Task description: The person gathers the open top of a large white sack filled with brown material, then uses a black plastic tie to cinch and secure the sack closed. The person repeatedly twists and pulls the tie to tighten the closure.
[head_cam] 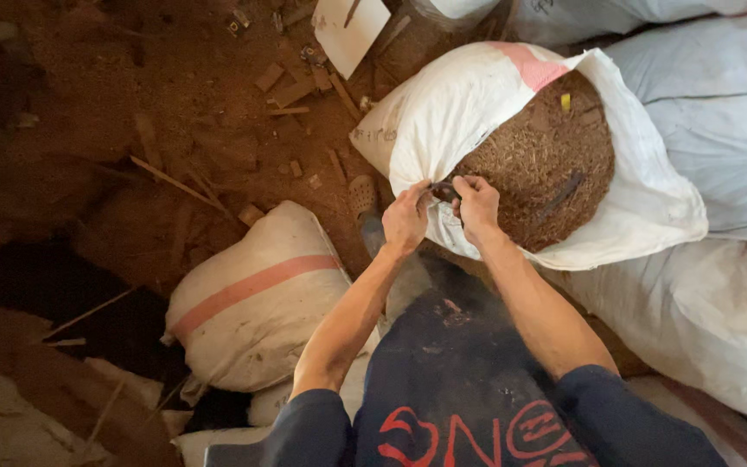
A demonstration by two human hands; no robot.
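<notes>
Closest to the lens I saw the dark blue shirt (469, 406) with red printing, and both bare forearms ran up from it toward an open sack. At its near rim, my left hand (405, 218) was curled tight, fingers pinching the white woven sack (443, 112) at the edge. Right hand (477, 207) sat just beside it, also closed, and between the two I made out a small dark thing (443, 188), though I could not tell what it was. That sack stood open, its mouth folded back, filled nearly to the top with brown sawdust (538, 164). Another filled sack with a pink stripe (252, 298) lay to the left of my arms, on its side. More white sacks (719, 130) were piled on the right. Wood offcuts (291, 91) lay scattered over the sawdust-covered floor (88, 112) beyond.
</notes>
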